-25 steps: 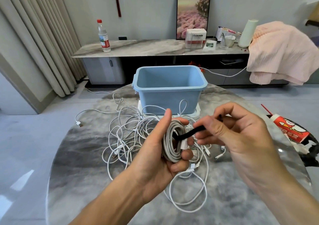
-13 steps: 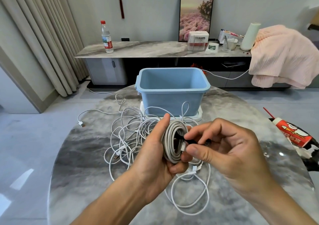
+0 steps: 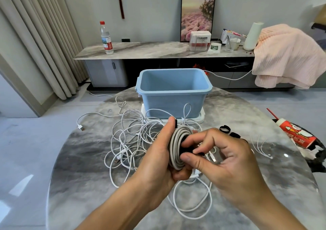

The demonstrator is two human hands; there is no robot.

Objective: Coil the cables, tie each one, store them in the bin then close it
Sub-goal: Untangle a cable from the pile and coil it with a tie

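Loose white cables (image 3: 134,141) are lying tangled on the table (image 3: 74,185) before the open blue bin (image 3: 173,95). The left hand (image 3: 158,161) is gripping a grey coiled cable (image 3: 178,148) above them, while the right hand (image 3: 224,161) is pinching a black tie (image 3: 185,146) against it.

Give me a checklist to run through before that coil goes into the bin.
1. Coil held: left hand grips the grey coiled cable: ok.
2. Tie fastened: right hand pinches the black strap at the coil; closure hidden: cannot tell.
3. Bin ready: blue bin open, nothing seen inside: ok.
4. Lid at hand: white lid lies under the bin: not ok for closing yet.
5. Other cables coiled: white cable pile is loose on the table: not ok.
6. Spare ties: black loops lie on the table: ok.
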